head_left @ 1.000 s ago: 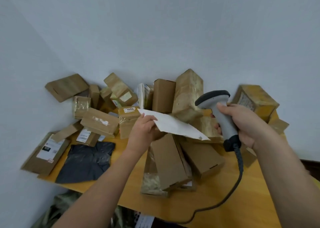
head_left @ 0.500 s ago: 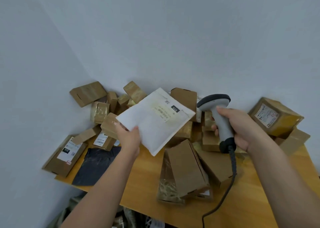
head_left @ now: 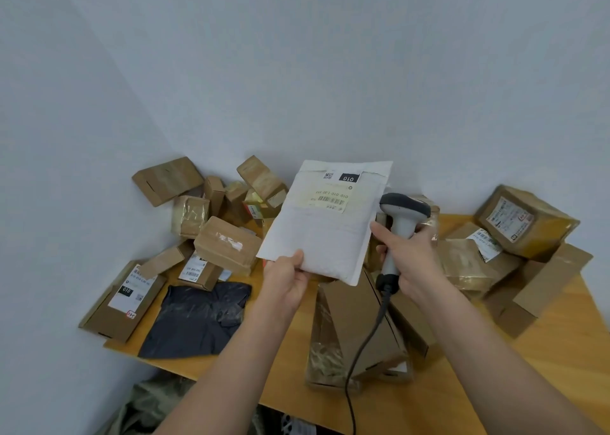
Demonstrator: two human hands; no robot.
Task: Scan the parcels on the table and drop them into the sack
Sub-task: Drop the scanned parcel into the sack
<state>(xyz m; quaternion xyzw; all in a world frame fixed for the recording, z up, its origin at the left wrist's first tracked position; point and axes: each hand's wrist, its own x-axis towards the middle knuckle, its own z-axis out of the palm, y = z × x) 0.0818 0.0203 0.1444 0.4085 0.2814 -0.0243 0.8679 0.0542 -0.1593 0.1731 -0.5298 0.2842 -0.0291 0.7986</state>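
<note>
My left hand [head_left: 286, 279] pinches the lower edge of a white padded mailer [head_left: 326, 230], held upright above the table with its barcode label facing me, upside down. My right hand [head_left: 409, 259] grips the handle of a grey barcode scanner [head_left: 401, 217] just right of the mailer, its dark head level with the label and its cable hanging down. Several brown cardboard parcels [head_left: 227, 245] are piled on the wooden table [head_left: 544, 362]. Below the table's front edge, the greenish sack [head_left: 148, 405] shows in part.
A black plastic mailer [head_left: 198, 319] lies flat at the table's left front. A flat labelled box [head_left: 122, 302] overhangs the left corner. Taped boxes [head_left: 525, 220] stack at the right. Walls close the table in at the back and left.
My left hand has lifted the white mailer from the pile and turned it until its label faces me. My right hand has kept hold of the scanner beside it.
</note>
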